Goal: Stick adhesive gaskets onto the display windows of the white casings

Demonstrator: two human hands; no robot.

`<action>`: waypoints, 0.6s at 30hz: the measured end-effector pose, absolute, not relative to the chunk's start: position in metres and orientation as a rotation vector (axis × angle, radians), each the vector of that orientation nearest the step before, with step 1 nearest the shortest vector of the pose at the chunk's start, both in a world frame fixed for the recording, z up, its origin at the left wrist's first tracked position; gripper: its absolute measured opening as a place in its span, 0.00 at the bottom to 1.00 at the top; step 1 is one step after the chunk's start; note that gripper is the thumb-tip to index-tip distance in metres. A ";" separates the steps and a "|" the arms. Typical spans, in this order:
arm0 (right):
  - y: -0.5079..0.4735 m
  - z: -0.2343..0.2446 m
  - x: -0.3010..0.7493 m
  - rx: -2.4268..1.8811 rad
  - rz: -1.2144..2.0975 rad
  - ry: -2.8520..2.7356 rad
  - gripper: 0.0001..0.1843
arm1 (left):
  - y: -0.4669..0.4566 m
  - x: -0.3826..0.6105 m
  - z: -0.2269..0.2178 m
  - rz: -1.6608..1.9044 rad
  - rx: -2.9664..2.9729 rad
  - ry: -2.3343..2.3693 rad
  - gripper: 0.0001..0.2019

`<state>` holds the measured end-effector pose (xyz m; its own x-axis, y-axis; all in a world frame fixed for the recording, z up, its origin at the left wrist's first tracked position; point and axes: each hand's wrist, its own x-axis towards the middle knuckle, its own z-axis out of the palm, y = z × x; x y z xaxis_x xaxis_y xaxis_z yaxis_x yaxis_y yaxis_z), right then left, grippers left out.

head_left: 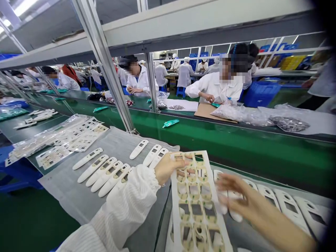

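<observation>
The left hand [168, 168] pinched the far left corner of the label sheet [196, 206] lying near. The blurred right hand [241, 199] hovered at the sheet's right edge, and I could not tell its grip. Most labels seemed unpeeled; white casings [105, 171] lay in rows to the left, with the green belt [236, 140] beyond.

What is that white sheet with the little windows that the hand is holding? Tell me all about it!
The sheet is long, thin and white, like paper or plastic film. It carries rows of three yellowish-rimmed labels with dark windows. It lies nearly flat by the edge of the grey mat. The left hand grips its far left corner; the blurred right hand is at its right edge.
</observation>
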<state>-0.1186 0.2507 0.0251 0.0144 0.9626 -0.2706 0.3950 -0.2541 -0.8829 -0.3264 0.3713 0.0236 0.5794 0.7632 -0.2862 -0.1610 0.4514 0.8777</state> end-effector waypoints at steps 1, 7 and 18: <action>0.266 0.032 -0.117 -1.692 1.125 -1.364 0.40 | 0.374 -0.324 0.027 0.635 0.956 0.755 0.20; 0.295 0.028 -0.146 -1.427 1.565 -1.354 0.21 | 0.381 -0.334 0.034 0.477 1.027 0.773 0.21; 0.200 0.024 -0.172 -1.381 1.094 -1.977 0.14 | 0.369 -0.356 0.077 0.050 1.547 0.498 0.22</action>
